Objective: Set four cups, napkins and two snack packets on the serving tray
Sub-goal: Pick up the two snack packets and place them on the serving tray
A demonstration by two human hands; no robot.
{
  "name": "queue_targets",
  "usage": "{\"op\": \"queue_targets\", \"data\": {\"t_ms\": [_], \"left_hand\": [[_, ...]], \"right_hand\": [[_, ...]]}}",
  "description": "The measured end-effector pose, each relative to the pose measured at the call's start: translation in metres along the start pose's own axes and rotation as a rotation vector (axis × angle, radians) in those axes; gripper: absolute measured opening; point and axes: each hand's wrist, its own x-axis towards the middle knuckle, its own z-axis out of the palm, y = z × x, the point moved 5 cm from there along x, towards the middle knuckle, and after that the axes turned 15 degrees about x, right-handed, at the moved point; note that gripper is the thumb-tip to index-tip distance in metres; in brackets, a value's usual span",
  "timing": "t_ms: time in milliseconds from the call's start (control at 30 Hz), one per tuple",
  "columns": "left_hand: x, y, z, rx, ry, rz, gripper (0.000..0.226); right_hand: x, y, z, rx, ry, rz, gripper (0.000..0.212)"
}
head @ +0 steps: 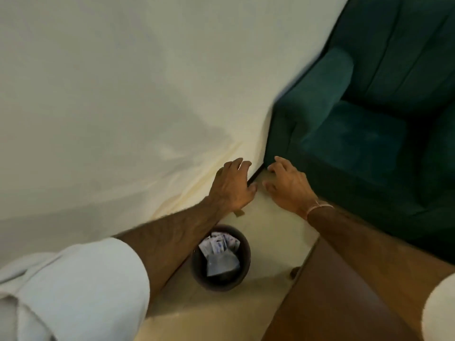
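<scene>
2 hands at frame centre, both palm-down with fingers spread: left hand [232, 187] and right hand [286, 185], close together, neither grip closed on anything. Between them 1 thin dark edge [255, 175], long axis slanting from lower left to upper right; cannot tell what it belongs to. Below, 1 round dark bin [221, 258] on the floor, holding crumpled packets. 1 green armchair [369, 107] at upper right. Wooden tabletop [327, 291] at lower right.

Two bare hands, left [232, 187] and right [286, 185], fingers spread and holding nothing, reaching over a bin [220, 258] of crumpled paper beside a teal armchair [369, 119].
</scene>
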Motion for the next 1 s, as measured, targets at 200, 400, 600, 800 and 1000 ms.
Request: {"op": "queue_targets", "data": {"t_ms": [200, 400, 600, 800, 1000], "left_hand": [[0.015, 0.083, -0.195, -0.039, 0.253, 0.035, 0.072], [0.002, 0.185, -0.365, -0.016, 0.429, 0.098, 0.078], [-0.051, 0.302, -0.498, -0.016, 0.546, 0.181, 0.076], [-0.125, 0.422, -0.569, 0.018, 0.625, 0.243, 0.079], [-0.174, 0.512, -0.585, 0.009, 0.628, 0.266, 0.079]], "right_hand": [[-0.037, -0.073, -0.208, 0.018, 0.221, -0.094, 0.062], [-0.111, -0.123, -0.405, -0.006, 0.422, -0.19, 0.065], [-0.224, -0.135, -0.564, -0.063, 0.574, -0.226, 0.067], [-0.351, -0.107, -0.671, -0.093, 0.687, -0.244, 0.068], [-0.446, -0.06, -0.727, -0.117, 0.703, -0.215, 0.069]]}}
